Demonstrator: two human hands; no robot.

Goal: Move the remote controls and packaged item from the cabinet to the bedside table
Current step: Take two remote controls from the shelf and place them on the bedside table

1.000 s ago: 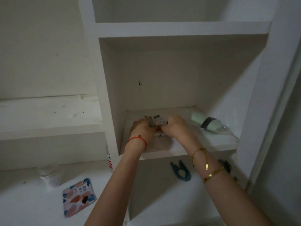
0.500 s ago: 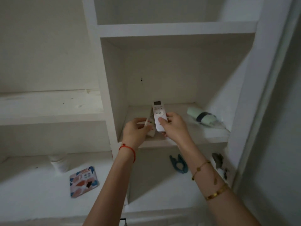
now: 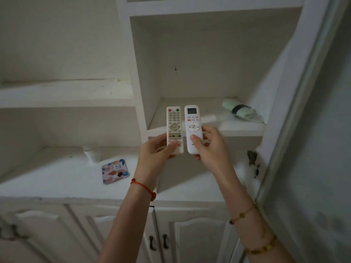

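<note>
Holding two remote controls upright and side by side, the person keeps both in front of the open cabinet shelf (image 3: 241, 128). The TV remote (image 3: 173, 128), with many small buttons and coloured ones, is in the left hand (image 3: 154, 151); its grip is closed around the lower end, with the thumb on the front. The air-conditioner remote (image 3: 193, 128), white with a small screen at the top, is in the right hand (image 3: 210, 147); this grip also pinches the lower part, thumb on the front and fingers behind. The two remotes are just beside each other, almost touching.

On the shelf behind them, to the right, lies the packaged item (image 3: 242, 112), a pale green object with a dark band inside clear wrapping. Lower on the left, on the white table (image 3: 47, 179) of the cabinet, a colourful flat card (image 3: 115, 170) lies near a small white jar (image 3: 92, 152). The left wrist has a red string (image 3: 143, 186), the right forearm gold bracelets (image 3: 245, 215). Below are the white cabinet doors (image 3: 197, 242) with dark handles.
</note>
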